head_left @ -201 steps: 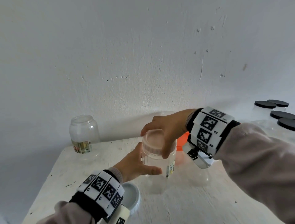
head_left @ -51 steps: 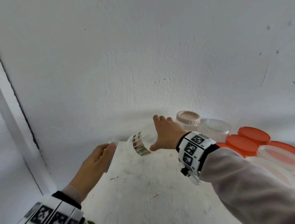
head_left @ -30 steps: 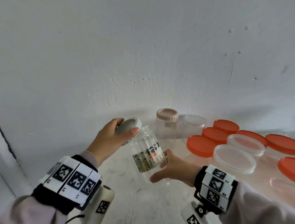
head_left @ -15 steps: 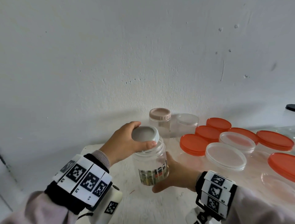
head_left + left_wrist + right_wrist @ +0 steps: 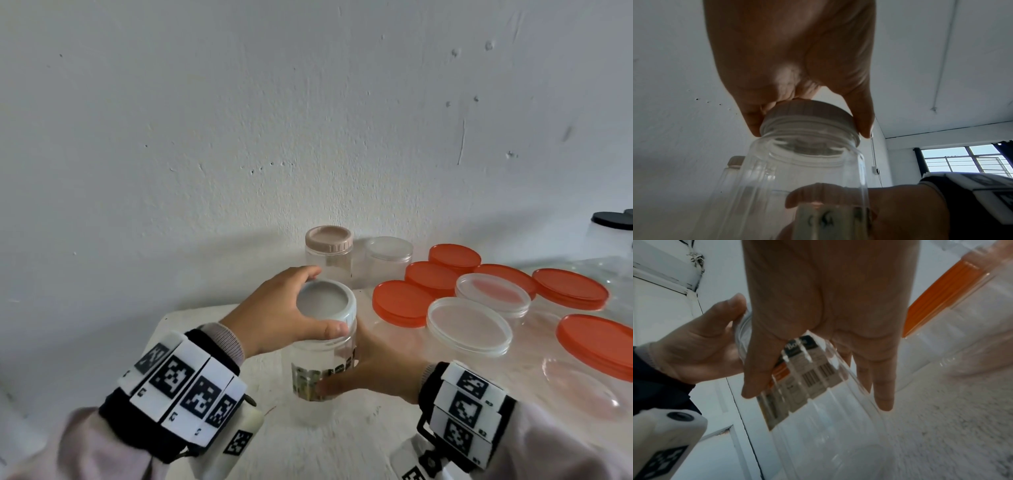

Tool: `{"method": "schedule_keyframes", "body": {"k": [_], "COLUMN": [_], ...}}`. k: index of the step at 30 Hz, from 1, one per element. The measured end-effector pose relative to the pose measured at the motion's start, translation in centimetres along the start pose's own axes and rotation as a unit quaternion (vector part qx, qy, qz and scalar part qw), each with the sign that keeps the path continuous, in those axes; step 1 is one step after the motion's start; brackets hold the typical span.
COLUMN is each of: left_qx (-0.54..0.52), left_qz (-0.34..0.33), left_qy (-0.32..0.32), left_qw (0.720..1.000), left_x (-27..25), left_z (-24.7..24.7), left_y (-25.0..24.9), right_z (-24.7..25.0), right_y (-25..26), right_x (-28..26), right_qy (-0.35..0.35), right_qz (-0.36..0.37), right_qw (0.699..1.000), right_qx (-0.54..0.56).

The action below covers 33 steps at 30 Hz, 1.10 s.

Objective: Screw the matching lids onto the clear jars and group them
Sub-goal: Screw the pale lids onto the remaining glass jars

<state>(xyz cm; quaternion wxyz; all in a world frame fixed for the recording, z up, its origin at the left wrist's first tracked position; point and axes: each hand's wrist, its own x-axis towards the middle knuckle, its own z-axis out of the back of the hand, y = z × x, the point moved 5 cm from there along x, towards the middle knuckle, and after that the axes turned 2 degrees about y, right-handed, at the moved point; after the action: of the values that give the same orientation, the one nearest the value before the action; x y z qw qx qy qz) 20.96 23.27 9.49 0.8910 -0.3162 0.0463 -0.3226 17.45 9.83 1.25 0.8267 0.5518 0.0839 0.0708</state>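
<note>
A clear ribbed jar point(image 5: 322, 363) with a printed label stands upright above the white table point(image 5: 359, 442), held between both hands. My right hand point(image 5: 373, 370) wraps its lower body from the right; the label point(image 5: 803, 369) shows between thumb and fingers in the right wrist view. My left hand point(image 5: 284, 315) grips a white lid point(image 5: 325, 303) seated on the jar's mouth, thumb in front and fingers behind. From below, the left wrist view shows the lid point(image 5: 807, 113) sitting on the jar's threaded neck point(image 5: 809, 138).
Behind stand a jar with a pink lid point(image 5: 329, 240) and one with a clear lid point(image 5: 388, 250). To the right are several wide jars with orange lids point(image 5: 400, 301) and clear lids point(image 5: 469, 325). A black lid point(image 5: 613, 219) sits at far right. The wall is close behind.
The right hand fetched the labelled jar from the table's left and turned it upright. The left hand brought the white lid over and set it on the jar's mouth.
</note>
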Motion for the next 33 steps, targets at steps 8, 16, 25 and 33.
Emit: {"method": "schedule_keyframes", "body": {"k": [8,16,25,33], "left_qx": [-0.159,-0.285,-0.346,-0.351], "left_qz": [0.023,0.011,0.0,-0.02], "left_qy": [0.037,0.078,0.074,0.094], "left_qw": [0.986,0.955,0.935,0.932], "left_x": [-1.3,-2.4,-1.9,-1.8], "left_z": [-0.4,-4.9,-6.1,-6.2], "left_y": [2.8,5.4,6.0,6.0], "right_z": [2.0,3.5,1.3,1.5], "right_y": [1.7,10.0,13.0,13.4], "right_x": [-1.1,-0.5,1.8,2.3], "right_qy": [0.028,0.065,0.173,0.179], "right_qz": [-0.007,0.05,-0.03,-0.025], "right_qw": [0.999,0.966,0.837,0.821], "right_qx": [-0.041,-0.246,-0.519,-0.542]}}
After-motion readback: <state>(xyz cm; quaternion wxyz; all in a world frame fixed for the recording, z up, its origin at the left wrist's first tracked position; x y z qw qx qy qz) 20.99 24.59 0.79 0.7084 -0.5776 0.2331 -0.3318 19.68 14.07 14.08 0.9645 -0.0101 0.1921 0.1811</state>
